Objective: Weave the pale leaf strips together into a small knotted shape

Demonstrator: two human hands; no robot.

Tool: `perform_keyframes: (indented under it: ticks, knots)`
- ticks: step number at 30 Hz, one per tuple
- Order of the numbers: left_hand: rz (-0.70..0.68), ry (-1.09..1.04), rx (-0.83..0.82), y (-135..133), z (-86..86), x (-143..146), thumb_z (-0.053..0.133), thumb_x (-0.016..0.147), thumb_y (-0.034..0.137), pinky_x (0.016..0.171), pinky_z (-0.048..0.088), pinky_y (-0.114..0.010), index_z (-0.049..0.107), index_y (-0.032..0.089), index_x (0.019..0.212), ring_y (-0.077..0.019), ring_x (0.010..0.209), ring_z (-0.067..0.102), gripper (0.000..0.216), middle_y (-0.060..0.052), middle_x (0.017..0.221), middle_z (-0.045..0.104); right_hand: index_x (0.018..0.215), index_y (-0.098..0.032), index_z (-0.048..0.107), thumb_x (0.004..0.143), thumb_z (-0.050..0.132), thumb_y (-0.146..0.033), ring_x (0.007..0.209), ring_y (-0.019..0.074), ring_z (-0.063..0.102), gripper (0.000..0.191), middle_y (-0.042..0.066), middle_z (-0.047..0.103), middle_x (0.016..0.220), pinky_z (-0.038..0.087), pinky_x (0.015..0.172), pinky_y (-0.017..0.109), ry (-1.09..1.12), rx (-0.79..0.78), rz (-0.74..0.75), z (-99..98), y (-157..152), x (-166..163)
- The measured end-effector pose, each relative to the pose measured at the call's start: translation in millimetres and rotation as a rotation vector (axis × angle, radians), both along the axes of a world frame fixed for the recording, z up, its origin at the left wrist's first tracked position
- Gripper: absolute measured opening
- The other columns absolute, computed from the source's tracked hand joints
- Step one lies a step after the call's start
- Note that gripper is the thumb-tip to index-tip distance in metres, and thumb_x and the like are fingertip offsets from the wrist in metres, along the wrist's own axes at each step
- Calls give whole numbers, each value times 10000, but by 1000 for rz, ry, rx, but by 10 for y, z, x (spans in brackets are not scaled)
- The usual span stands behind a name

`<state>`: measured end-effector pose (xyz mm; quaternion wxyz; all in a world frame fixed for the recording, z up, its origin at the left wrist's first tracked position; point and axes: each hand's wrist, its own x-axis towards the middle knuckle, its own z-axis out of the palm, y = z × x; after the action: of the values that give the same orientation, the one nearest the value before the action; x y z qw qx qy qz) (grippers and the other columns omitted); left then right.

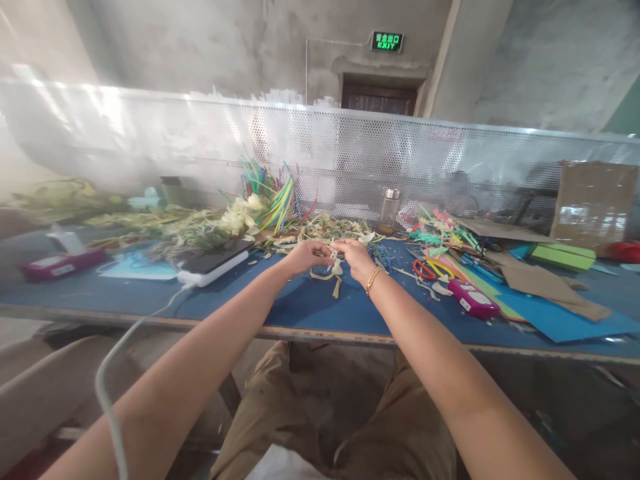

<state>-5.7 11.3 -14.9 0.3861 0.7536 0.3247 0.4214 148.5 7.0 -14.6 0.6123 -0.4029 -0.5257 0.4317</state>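
Observation:
Close together over the middle of the blue tabletop (305,303), my left hand (309,256) and my right hand (353,256) face each other with fingertips pinched. Between them hangs a pale yellow-green strip (337,272), knotted or twisted, with loose ends that dangle towards the table. The fingers of both hands are closed on its upper part; the exact grip is too small to make out. Just behind the hands lies a heap of similar pale strips (320,230).
A black-and-white device (215,261) with a white cable (107,360) lies left. Pipe cleaners (273,193) stand behind it. A lidded bottle (389,210) stands at the back. Scissors (433,269), a purple box (473,298) and coloured sheets (555,313) lie right. A perforated metal screen (360,153) borders the table.

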Motion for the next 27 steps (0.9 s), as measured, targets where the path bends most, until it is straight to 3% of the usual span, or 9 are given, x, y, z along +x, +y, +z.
perform_keyframes:
  ticks: [5, 10, 15, 21, 27]
  knots:
    - [-93, -85, -178, -71, 34, -4, 812, 511, 361, 616, 431, -261, 667, 148, 737, -130, 645, 572, 342, -28, 707, 656, 630, -160, 624, 485, 765, -332, 582, 98, 511, 264, -18, 599, 588, 407, 597, 245, 50, -16, 64, 24, -11, -10]
    - [-113, -223, -289, -118, 62, 29, 721, 653, 448, 593, 416, -246, 673, 148, 778, -125, 665, 572, 328, -50, 729, 644, 647, -168, 624, 535, 751, -354, 533, 103, 498, 251, -19, 581, 553, 398, 546, 257, 27, 19, 158, 38, -32, -8]
    - [-1, -225, -280, -64, 25, 19, 745, 625, 437, 494, 333, -221, 635, 159, 702, -103, 573, 534, 308, -14, 640, 601, 676, -165, 630, 545, 746, -327, 574, 89, 509, 238, -14, 612, 631, 402, 597, 247, 19, 38, 144, 54, -65, -17]
    - [71, -303, -280, 18, 14, -5, 774, 588, 406, 479, 305, -208, 581, 168, 669, -137, 647, 601, 317, 7, 598, 569, 715, -169, 621, 589, 713, -419, 579, 86, 472, 295, -32, 561, 603, 358, 582, 236, 12, -64, 81, 70, -93, -20]
    - [39, -299, -244, 21, 7, -4, 768, 593, 393, 478, 307, -215, 588, 169, 677, -98, 546, 543, 299, 8, 612, 596, 649, -165, 608, 538, 737, -363, 589, 85, 461, 261, -29, 564, 619, 371, 617, 245, 40, 69, 54, 16, -17, -16]
